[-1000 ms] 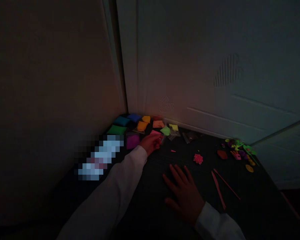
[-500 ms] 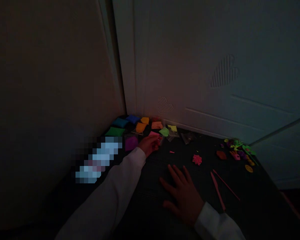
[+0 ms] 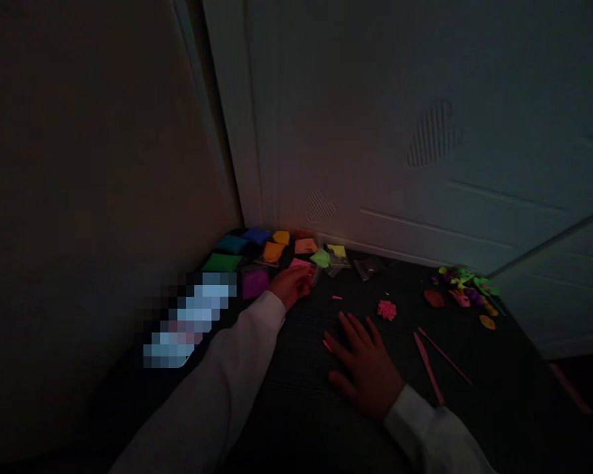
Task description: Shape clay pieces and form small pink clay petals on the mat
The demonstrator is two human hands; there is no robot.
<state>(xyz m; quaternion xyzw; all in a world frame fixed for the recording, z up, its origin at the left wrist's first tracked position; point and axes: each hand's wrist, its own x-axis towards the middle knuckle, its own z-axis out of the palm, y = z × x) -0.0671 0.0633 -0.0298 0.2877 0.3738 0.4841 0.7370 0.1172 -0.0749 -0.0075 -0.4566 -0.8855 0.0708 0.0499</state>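
My left hand [image 3: 291, 286] reaches to the back of the dark table, its fingers closed in a pinch at the packet of pink modelling clay [image 3: 300, 263]. Clear plastic shows beside those fingertips. My right hand [image 3: 363, 365] rests palm down with fingers spread, holding nothing. A small pink bit [image 3: 327, 345] shows at the tip of its index finger. Beyond the right hand lies a ruffled pink clay flower [image 3: 387, 310], with a pink scrap [image 3: 337, 297] to its left. Right of the same hand are a pink plastic clay knife [image 3: 429, 368] and a thin pink stick [image 3: 445, 355].
Clay packets line the back: purple [image 3: 255, 284], green [image 3: 222, 263], orange [image 3: 273, 251], light green [image 3: 321, 257] and others. A lit, pixelated screen [image 3: 192, 319] lies left. Colourful clay pieces [image 3: 467, 289] cluster far right, near a brown lump [image 3: 433, 299]. Walls bound the left and back.
The view has shifted slightly. The pink bit now shows at my right index fingertip, where none was visible before. My left hand stays at the pink packet.
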